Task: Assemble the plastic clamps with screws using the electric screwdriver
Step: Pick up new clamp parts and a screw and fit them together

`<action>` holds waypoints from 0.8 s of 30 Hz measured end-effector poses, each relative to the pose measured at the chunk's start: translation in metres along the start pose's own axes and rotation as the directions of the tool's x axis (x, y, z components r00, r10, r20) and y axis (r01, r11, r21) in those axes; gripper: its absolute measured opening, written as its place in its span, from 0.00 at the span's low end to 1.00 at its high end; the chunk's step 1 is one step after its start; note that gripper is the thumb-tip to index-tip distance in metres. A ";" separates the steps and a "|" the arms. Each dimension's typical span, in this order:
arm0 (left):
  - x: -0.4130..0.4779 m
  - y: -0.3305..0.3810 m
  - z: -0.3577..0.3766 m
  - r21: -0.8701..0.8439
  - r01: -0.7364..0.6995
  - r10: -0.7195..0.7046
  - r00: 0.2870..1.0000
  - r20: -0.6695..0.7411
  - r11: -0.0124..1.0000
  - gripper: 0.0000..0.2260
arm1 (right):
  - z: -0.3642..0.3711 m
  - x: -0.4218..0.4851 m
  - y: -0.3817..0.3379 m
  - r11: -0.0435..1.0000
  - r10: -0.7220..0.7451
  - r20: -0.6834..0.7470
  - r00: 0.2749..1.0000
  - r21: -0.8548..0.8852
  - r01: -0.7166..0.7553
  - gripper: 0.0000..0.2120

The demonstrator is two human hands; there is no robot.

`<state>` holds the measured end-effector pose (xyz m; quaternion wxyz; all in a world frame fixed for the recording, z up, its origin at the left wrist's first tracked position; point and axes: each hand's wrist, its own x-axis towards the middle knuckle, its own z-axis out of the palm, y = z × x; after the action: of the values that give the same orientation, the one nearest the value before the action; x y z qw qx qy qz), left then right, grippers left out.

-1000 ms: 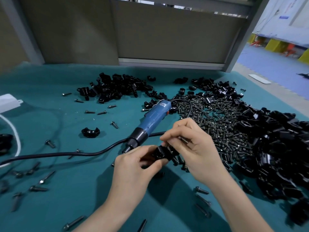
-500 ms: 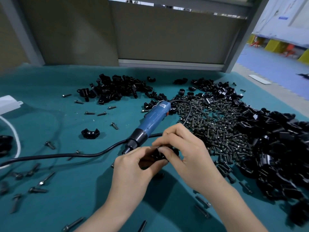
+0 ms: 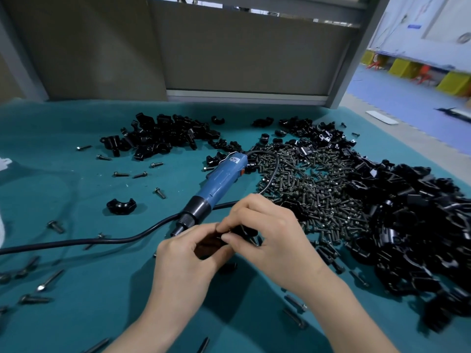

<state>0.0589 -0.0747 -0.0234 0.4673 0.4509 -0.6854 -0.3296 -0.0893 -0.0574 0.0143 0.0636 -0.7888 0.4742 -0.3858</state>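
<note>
Both hands are closing together at 6 o'clock on the table (image 3: 102, 289). The left hand (image 3: 188, 258) is curling round the clamp (image 3: 246, 231), thumb and forefinger pinching it. The right hand (image 3: 270, 233) has dropped since a second ago, and its fingertips are now pinching the same clamp, touching the left's. The screw held above is no longer showing, so I cannot tell if it is seated; it is likely being started in the hole. The clamp is staying mostly hidden. The electric screwdriver (image 3: 219, 183) is lying untouched at 11 o'clock of the hands, the screw heap (image 3: 313, 189) at 2 o'clock. Driving is probably coming next.
</note>
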 end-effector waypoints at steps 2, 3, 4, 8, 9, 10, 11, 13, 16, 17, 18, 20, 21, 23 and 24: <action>0.000 -0.001 0.000 -0.007 0.008 -0.008 1.000 -0.001 1.000 0.22 | 0.001 0.000 0.000 1.000 0.018 0.016 1.000 0.012 -0.019 0.05; 0.000 -0.002 0.000 -0.009 0.014 -0.014 1.000 -0.001 1.000 0.22 | 0.001 0.000 0.000 0.999 0.032 0.022 0.999 0.023 -0.032 0.05; 0.000 -0.003 0.000 -0.007 0.016 -0.016 1.000 0.000 1.000 0.21 | 0.001 0.000 0.000 0.998 0.045 0.024 0.999 0.038 -0.046 0.05; -0.002 -0.002 0.000 -0.043 0.028 -0.027 0.999 0.017 0.999 0.22 | 0.001 0.001 0.002 0.990 0.107 0.023 0.994 0.089 -0.108 0.05; -0.002 -0.002 0.000 -0.057 0.034 -0.033 0.999 0.015 0.998 0.24 | 0.001 0.001 0.002 0.989 0.119 0.025 0.993 0.090 -0.120 0.06; -0.002 -0.002 0.000 -0.063 0.037 -0.036 0.999 0.016 0.997 0.24 | 0.002 0.001 0.002 0.988 0.128 0.030 0.991 0.088 -0.130 0.08; -0.002 -0.003 0.001 -0.062 0.036 -0.034 0.999 0.018 0.997 0.23 | 0.003 0.002 0.002 0.987 0.135 0.036 0.990 0.086 -0.138 0.09; -0.002 -0.004 0.002 -0.056 0.029 -0.028 0.999 0.020 0.998 0.22 | 0.004 0.002 0.002 0.986 0.141 0.038 0.989 0.087 -0.143 0.10; -0.002 -0.004 0.003 -0.094 0.044 -0.042 0.999 0.025 0.995 0.25 | 0.005 0.002 0.004 0.982 0.160 0.027 0.987 0.101 -0.162 0.11; -0.002 -0.004 0.003 -0.117 0.049 -0.046 0.998 0.032 0.992 0.25 | 0.006 0.002 0.004 0.980 0.169 0.024 0.985 0.102 -0.171 0.12; -0.002 -0.004 0.003 -0.136 0.052 -0.047 0.998 0.039 0.989 0.25 | 0.007 0.002 0.004 0.978 0.179 0.026 0.984 0.101 -0.180 0.13; -0.003 -0.004 0.003 -0.149 0.055 -0.048 0.998 0.050 0.987 0.25 | 0.008 0.001 0.004 0.977 0.187 0.029 0.982 0.095 -0.189 0.15; -0.003 -0.005 0.003 -0.151 0.059 -0.052 0.997 0.052 0.987 0.24 | 0.008 0.002 0.003 0.978 0.184 0.025 0.983 0.096 -0.185 0.16; -0.002 -0.004 0.004 -0.168 0.063 -0.055 0.997 0.052 0.984 0.19 | 0.004 0.002 0.003 0.979 0.174 0.003 0.985 0.105 -0.173 0.16; -0.002 -0.003 0.005 -0.183 0.067 -0.060 0.997 0.043 0.981 0.17 | 0.000 0.003 0.006 0.977 0.189 -0.042 0.981 0.107 -0.184 0.16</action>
<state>0.0554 -0.0739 -0.0288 0.4833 0.4214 -0.6457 -0.4146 -0.0923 -0.0629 0.0129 0.1275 -0.7261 0.5274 -0.4224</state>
